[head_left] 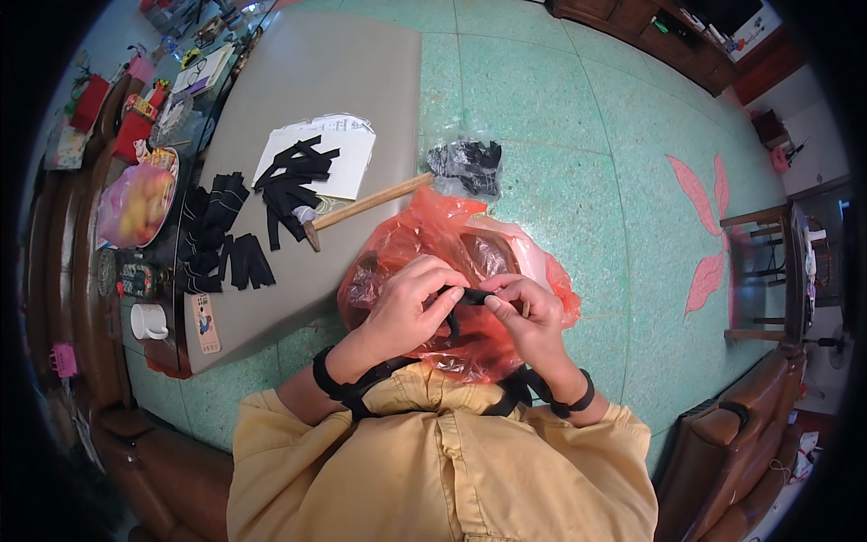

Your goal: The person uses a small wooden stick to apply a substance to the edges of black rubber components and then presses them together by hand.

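Over my lap, my left hand (pixel 400 305) and my right hand (pixel 531 318) pinch a short black fabric strip (pixel 473 296) between thumbs and fingers. One end of it dangles below my left fingers. Beneath both hands spreads a crumpled red plastic bag (pixel 420 233); what lies in it is mostly hidden. A hammer (pixel 375 200) with a wooden handle rests at the right side of the grey bench, its handle reaching past the edge. Beyond its head, loose black strips (pixel 291 185) lie in a pile, partly on a white paper pad (pixel 352 167).
Bundled black strips (pixel 213 212) sit along the left of the grey bench (pixel 348 68). A clear bag of black pieces (pixel 465 167) is beyond the red bag. At left stand a white mug (pixel 148 322) and bagged fruit (pixel 135 206). Brown leather seats (pixel 736 434) flank me.
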`<state>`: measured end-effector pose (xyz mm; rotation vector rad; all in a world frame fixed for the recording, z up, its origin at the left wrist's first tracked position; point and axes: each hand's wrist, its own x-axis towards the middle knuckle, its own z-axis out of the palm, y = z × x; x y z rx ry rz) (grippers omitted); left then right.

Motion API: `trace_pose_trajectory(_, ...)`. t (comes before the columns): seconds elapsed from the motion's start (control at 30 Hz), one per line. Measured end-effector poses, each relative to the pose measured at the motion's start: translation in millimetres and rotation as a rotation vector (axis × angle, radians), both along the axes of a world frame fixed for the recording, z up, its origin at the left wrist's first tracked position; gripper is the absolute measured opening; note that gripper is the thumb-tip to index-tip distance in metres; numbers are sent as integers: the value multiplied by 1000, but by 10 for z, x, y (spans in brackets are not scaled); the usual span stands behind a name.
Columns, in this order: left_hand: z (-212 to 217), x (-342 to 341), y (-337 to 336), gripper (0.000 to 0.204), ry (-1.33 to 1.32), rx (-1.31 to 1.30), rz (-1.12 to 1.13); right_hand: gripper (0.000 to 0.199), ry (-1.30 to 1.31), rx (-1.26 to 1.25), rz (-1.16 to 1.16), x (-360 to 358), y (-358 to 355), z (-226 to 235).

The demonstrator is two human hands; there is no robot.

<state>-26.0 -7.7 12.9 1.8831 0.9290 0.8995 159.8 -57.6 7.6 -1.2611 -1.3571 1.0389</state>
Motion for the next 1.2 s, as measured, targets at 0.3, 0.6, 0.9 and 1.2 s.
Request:
trace_pose_trajectory(0.3, -112, 16, 104, 9, -46, 58, -54, 5, -41, -155, -79, -70, 40, -27)
trace_pose_trajectory(0.6, -146, 34, 106, 5, -294, -320, -128, 12, 269, -255, -78, -53, 58, 51)
trace_pose_trajectory(0.9, -31, 29, 258, 6, -12, -156, -244, 15, 143, -141, -119, 43, 25, -56)
trace_pose_trajectory(1.2, 138, -89, 527, 12, 283, -67, -422, 16, -82, -235, 159, 191, 69, -42)
